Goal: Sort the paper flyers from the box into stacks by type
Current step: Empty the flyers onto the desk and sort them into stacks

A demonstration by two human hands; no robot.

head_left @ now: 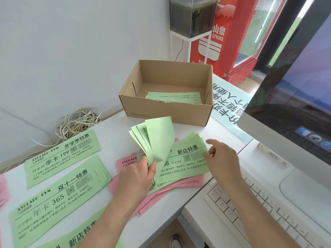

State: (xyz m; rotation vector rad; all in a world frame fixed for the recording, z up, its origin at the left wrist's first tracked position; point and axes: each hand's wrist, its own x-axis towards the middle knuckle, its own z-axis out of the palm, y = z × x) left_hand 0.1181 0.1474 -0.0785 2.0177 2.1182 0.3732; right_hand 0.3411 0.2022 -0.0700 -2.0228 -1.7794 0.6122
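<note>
One cam, head-worn, wide-angle, lines bowing at the edges. Looks fwd and down across the worktop point(114, 126) from the person's own side, forearms at the bottom edge. Close in: flyers point(157, 140) gripped in the left hand point(136, 176) sit dead centre, right hand point(222, 158) beside, box point(166, 111) just beyond, wall up top. Monitor point(295, 97) crowds the right edge, keyboard point(259, 203) bottom right.

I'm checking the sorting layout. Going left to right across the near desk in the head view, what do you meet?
From the left: sorted green flyer stacks → left hand gripping a green flyer bundle → right hand → keyboard.
</note>
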